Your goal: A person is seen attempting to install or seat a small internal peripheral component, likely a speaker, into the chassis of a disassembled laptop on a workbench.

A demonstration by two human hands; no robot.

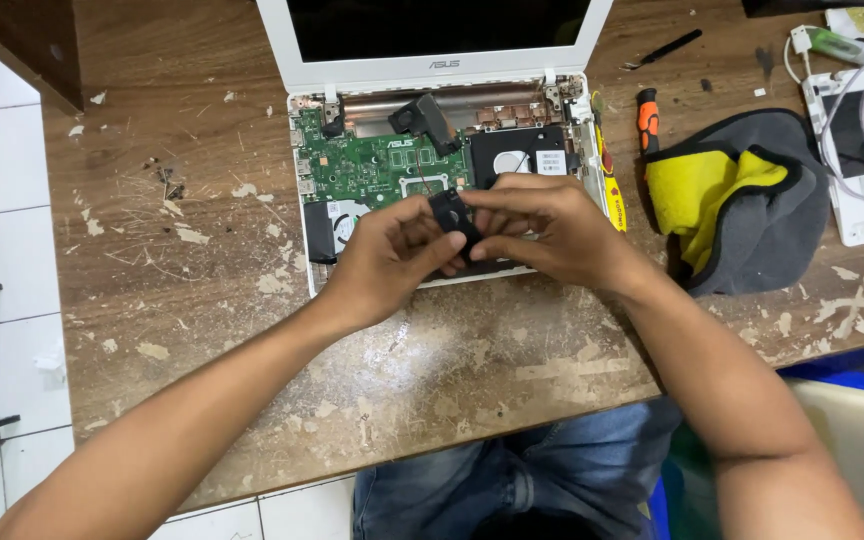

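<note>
A single head-worn camera looked steeply down from above the person's lap, close to the work. The wooden tabletop [202, 300] filled most of the frame, the opened white laptop [432, 60] sat at upper centre, and both forearms entered from the bottom edge.

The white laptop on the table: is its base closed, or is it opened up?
Opened up. The white laptop shows its green circuit board uncovered. Both hands hold a small black part above it.
</note>
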